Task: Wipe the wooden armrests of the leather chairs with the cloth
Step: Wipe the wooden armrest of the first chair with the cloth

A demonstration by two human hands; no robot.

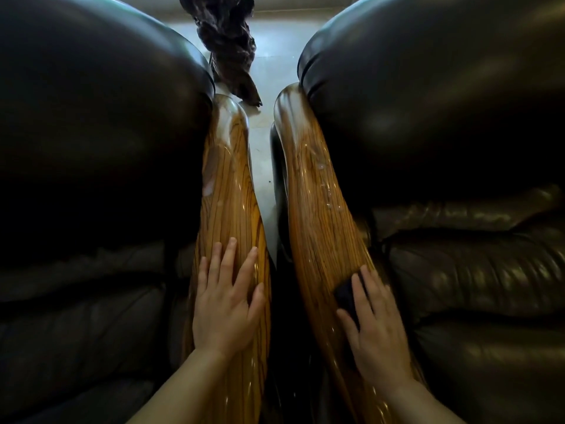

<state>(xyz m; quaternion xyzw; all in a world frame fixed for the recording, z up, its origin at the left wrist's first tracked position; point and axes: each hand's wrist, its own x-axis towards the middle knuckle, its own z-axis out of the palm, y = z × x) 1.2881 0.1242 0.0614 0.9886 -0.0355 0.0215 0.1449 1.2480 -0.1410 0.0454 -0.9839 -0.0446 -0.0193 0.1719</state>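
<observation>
Now the left hand (224, 304) lies flat, empty, on the left armrest (227, 179) while the right hand (374, 332), fingers straight, presses the cloth (345, 296) onto the right armrest (312, 194).

Two dark leather chairs stand side by side, the left chair (91, 133) and the right chair (443, 117), their glossy, striped wooden armrests running close together with a strip of pale floor (275, 75) between them. The left grip (224, 304), a bare hand, lies flat on the left armrest (227, 185) with its fingers straight. The right grip (376, 335) presses a dark cloth (345, 296) onto the right armrest (315, 209), fingers spread over it. Wet droplets (328, 191) glisten farther up that armrest. A dark gnarled wood piece (226, 35) stands on the floor beyond.
</observation>
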